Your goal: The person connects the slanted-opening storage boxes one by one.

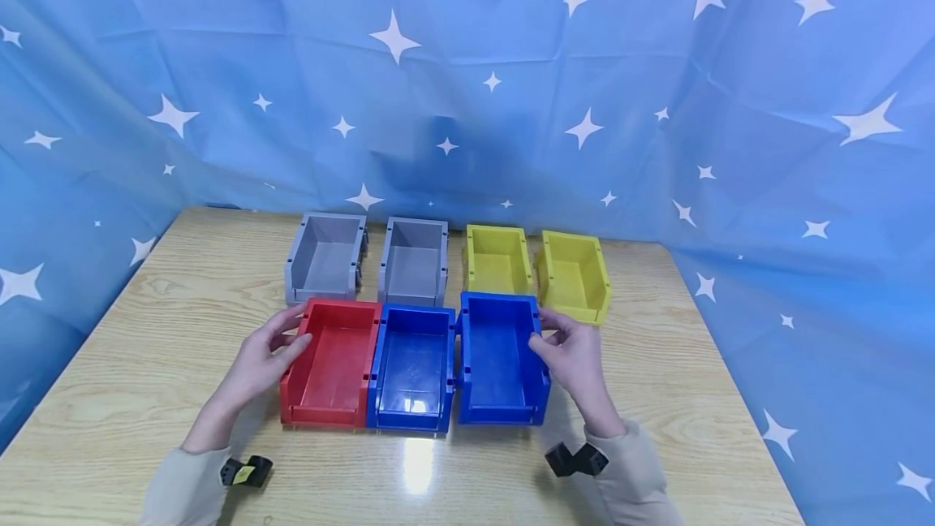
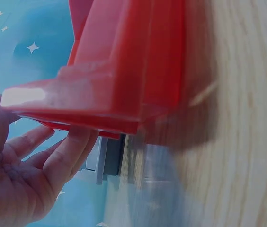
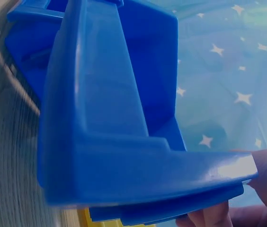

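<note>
A red storage bin [image 1: 339,360] stands at the left of the front row, and my left hand [image 1: 266,355] pinches its left wall between thumb and fingers. Close up in the left wrist view, the fingers [image 2: 69,153] lie against the outside of that wall. Beside the red bin is a blue bin [image 1: 412,364], touching it. A second blue bin [image 1: 500,355] sits to the right, slightly askew with a narrow gap; my right hand [image 1: 577,355] grips its right wall. Whether that bin is fully down on the table, I cannot tell.
Behind the front row, two grey bins [image 1: 332,258] stand at the left and two yellow bins [image 1: 573,274] at the right, near the far edge of the wooden table [image 1: 694,396]. A blue star-patterned cloth [image 1: 467,104] hangs behind and at both sides.
</note>
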The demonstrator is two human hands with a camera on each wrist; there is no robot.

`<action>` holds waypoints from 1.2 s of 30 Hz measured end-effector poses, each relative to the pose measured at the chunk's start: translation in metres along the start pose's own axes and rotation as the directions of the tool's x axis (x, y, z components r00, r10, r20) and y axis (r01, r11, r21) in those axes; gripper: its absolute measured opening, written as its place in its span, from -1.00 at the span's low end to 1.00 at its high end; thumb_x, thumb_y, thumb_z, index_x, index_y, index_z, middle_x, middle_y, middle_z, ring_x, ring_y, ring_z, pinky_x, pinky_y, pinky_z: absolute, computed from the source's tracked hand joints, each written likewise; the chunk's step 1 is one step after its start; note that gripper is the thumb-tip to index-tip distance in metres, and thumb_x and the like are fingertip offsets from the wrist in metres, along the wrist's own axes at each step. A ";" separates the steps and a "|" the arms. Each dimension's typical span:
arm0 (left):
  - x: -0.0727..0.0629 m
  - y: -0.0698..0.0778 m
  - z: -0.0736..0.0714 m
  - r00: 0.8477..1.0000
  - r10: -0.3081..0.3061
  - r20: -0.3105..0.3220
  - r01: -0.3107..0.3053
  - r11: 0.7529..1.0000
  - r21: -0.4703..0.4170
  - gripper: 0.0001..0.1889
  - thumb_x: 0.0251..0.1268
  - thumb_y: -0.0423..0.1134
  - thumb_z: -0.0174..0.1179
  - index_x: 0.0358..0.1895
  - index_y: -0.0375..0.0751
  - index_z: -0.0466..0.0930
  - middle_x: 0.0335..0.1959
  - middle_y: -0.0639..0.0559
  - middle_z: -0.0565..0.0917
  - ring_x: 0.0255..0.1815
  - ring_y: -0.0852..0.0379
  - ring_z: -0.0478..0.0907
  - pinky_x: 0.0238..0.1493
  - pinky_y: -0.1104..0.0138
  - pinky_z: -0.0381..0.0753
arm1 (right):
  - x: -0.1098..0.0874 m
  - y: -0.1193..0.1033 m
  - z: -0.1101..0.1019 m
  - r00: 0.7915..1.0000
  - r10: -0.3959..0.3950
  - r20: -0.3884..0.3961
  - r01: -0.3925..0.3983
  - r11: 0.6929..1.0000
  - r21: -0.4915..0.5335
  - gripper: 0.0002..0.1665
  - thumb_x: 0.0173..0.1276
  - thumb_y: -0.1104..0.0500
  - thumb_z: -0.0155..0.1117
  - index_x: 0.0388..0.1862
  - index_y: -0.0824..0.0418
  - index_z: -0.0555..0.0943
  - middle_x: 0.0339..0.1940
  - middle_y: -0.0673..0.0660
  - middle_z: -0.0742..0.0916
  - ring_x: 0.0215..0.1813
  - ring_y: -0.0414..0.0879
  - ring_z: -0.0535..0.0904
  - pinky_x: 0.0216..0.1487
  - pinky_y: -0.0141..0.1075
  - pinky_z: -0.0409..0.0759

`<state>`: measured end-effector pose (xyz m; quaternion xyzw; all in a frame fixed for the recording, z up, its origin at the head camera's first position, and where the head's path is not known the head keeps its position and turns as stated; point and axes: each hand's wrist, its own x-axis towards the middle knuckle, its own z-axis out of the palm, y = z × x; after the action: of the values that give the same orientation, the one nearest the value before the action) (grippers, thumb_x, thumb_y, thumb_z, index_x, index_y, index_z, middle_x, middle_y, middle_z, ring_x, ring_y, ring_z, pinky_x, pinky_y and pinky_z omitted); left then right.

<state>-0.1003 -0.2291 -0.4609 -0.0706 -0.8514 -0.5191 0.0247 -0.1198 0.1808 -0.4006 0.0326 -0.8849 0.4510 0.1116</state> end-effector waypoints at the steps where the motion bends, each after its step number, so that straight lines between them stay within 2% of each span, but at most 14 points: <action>1: 0.000 0.000 0.000 1.000 -0.007 0.002 0.007 1.000 -0.002 -0.44 0.29 -0.45 0.11 0.35 -0.38 0.21 0.16 -0.45 0.42 -0.05 -0.31 0.53 -0.22 0.19 0.65 | 0.000 0.000 0.000 1.000 0.012 0.002 -0.012 1.000 0.003 -0.64 0.05 0.44 0.27 -0.10 0.48 0.63 -0.33 0.34 0.72 -0.56 -0.14 0.53 -0.57 -0.46 0.48; 11: 0.000 0.001 0.000 1.000 -0.005 0.000 0.005 1.000 0.000 -0.44 0.27 -0.47 0.11 0.34 -0.39 0.22 0.15 -0.45 0.42 -0.07 -0.30 0.54 -0.22 0.18 0.65 | 0.002 0.002 0.001 0.997 0.076 0.015 -0.076 0.997 -0.007 -0.63 0.04 0.43 0.27 -0.10 0.47 0.63 -0.33 0.34 0.72 -0.57 -0.18 0.53 -0.55 -0.47 0.49; 19: 0.000 0.001 0.000 1.000 0.013 -0.005 -0.013 1.000 0.010 -0.44 0.26 -0.48 0.12 0.34 -0.40 0.22 0.15 -0.45 0.43 -0.07 -0.31 0.54 -0.23 0.17 0.65 | -0.004 0.000 0.003 0.996 0.078 0.051 -0.078 0.997 0.016 -0.59 0.07 0.41 0.29 -0.04 0.48 0.60 -0.30 0.35 0.71 -0.56 -0.13 0.53 -0.62 -0.42 0.49; 24: 0.000 0.001 0.000 0.999 0.029 -0.013 -0.029 0.999 0.018 -0.44 0.26 -0.48 0.12 0.33 -0.40 0.23 0.14 -0.45 0.44 -0.08 -0.31 0.55 -0.22 0.17 0.65 | -0.005 0.004 0.001 0.996 0.064 0.067 -0.064 0.998 -0.006 -0.60 0.12 0.37 0.34 -0.02 0.44 0.61 -0.24 0.33 0.71 -0.47 -0.04 0.60 -0.56 -0.41 0.53; 26: 0.000 0.001 0.000 1.000 0.027 -0.011 -0.026 0.999 0.018 -0.44 0.26 -0.48 0.13 0.33 -0.39 0.23 0.14 -0.45 0.44 -0.07 -0.31 0.54 -0.23 0.17 0.65 | -0.006 0.004 0.001 0.998 0.019 0.057 -0.018 1.000 -0.022 -0.58 0.13 0.35 0.35 0.01 0.43 0.59 -0.19 0.32 0.70 -0.38 0.03 0.63 -0.51 -0.37 0.57; 29: 0.001 0.001 0.000 1.000 0.018 -0.006 -0.018 1.000 0.016 -0.44 0.26 -0.47 0.13 0.34 -0.39 0.22 0.15 -0.45 0.43 -0.06 -0.32 0.53 -0.23 0.17 0.65 | -0.007 0.003 0.002 0.993 -0.114 0.010 0.114 0.991 -0.072 -0.55 0.12 0.33 0.37 0.03 0.41 0.58 -0.14 0.31 0.69 -0.22 0.12 0.64 -0.41 -0.22 0.64; 31: 0.001 0.001 0.000 1.000 0.014 -0.001 -0.014 1.000 0.011 -0.44 0.27 -0.47 0.12 0.34 -0.38 0.22 0.16 -0.45 0.42 -0.06 -0.32 0.53 -0.23 0.17 0.65 | -0.007 -0.001 0.005 0.975 -0.223 -0.021 0.220 0.970 -0.108 -0.54 0.11 0.33 0.39 0.03 0.40 0.58 -0.10 0.31 0.68 -0.13 0.14 0.61 -0.35 -0.11 0.64; 33: 0.001 0.001 0.000 1.000 0.015 -0.003 -0.015 1.000 0.009 -0.44 0.26 -0.47 0.12 0.34 -0.39 0.23 0.15 -0.45 0.43 -0.06 -0.32 0.54 -0.23 0.17 0.65 | -0.007 -0.007 0.008 0.947 -0.321 -0.021 0.315 0.939 -0.139 -0.54 0.09 0.31 0.41 0.02 0.38 0.59 -0.08 0.29 0.68 -0.06 0.15 0.58 -0.26 -0.05 0.62; 36: 0.001 0.000 0.000 1.000 0.014 -0.003 -0.014 1.000 0.006 -0.44 0.26 -0.49 0.12 0.33 -0.39 0.23 0.15 -0.45 0.43 -0.07 -0.32 0.54 -0.24 0.17 0.65 | -0.007 -0.017 0.015 0.906 -0.419 0.061 0.424 0.892 -0.157 -0.49 0.10 0.25 0.43 0.06 0.35 0.57 0.01 0.27 0.65 0.05 0.13 0.52 -0.06 -0.01 0.57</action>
<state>-0.1010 -0.2286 -0.4605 -0.0756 -0.8525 -0.5163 0.0300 -0.1130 0.1586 -0.3975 0.2199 -0.8927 0.3400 0.1977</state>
